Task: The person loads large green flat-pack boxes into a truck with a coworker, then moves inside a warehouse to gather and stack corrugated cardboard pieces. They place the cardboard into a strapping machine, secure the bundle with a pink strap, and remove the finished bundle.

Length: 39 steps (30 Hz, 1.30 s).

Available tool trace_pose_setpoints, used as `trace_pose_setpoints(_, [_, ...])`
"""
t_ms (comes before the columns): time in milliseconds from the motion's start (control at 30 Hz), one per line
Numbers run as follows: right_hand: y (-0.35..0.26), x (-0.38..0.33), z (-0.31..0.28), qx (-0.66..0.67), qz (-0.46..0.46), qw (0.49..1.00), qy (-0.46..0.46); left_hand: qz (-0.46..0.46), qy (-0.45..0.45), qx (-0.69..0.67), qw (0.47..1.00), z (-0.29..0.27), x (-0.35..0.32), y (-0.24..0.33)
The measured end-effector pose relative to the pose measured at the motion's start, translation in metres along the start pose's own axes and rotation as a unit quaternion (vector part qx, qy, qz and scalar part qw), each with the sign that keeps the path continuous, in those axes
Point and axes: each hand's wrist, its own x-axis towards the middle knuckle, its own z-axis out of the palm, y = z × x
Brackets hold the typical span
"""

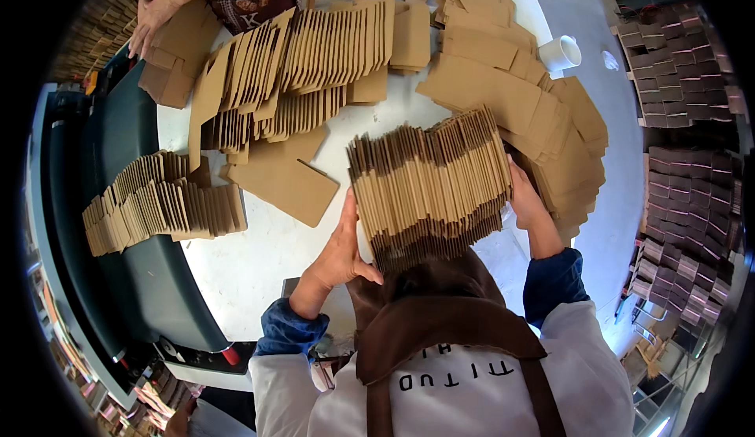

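The left hand [340, 250] and the right hand [525, 198] clamp one thick stack of flat brown cardboard blanks [429, 187] between them, each grip pressed flat against an end of the stack, fingers closed on the outermost blanks. The stack is held on edge just above the near side of the white tabletop [259, 256], directly in front of the brown apron [440, 311]. Judged from this posture, the step in hand is squaring and compressing the bundle; the next move calls for even pressure from both sides, so that no blank slips out of the middle, and a bare patch of tabletop to receive it. Count of items: one held stack; one fanned row of blanks at the left edge [161, 201]; one large fanned group at the top centre [307, 59]; one loose flat blank [285, 181] between them; a heaped pile on the right [543, 114], whose pieces are too overlapped to count; one white cup [560, 51]. A second person's hand [149, 16] rests on further blanks at the top left. Dark stacked boxes [684, 122] stand on the floor at right.
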Motion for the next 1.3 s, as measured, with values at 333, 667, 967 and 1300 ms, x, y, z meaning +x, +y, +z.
trace_pose_setpoints(333, [0.011,0.014,0.000,-0.125,-0.041,0.991,-0.023,0.031,0.058,0.132,0.989,-0.001,0.014,-0.032])
trace_pose_setpoints(667, [0.073,0.043,-0.019,-0.119,-0.193,0.970,-0.082,0.016,0.045,0.096,0.994,0.026,0.028,-0.024])
trace_pose_setpoints(967, [0.022,0.050,-0.026,-0.002,-0.109,0.978,-0.179,0.009,0.216,0.101,0.971,0.071,-0.008,0.026])
trace_pose_setpoints(1300, [-0.031,0.115,0.063,0.004,-0.026,0.877,-0.480,-0.053,0.586,0.108,0.801,0.185,-0.100,0.136])
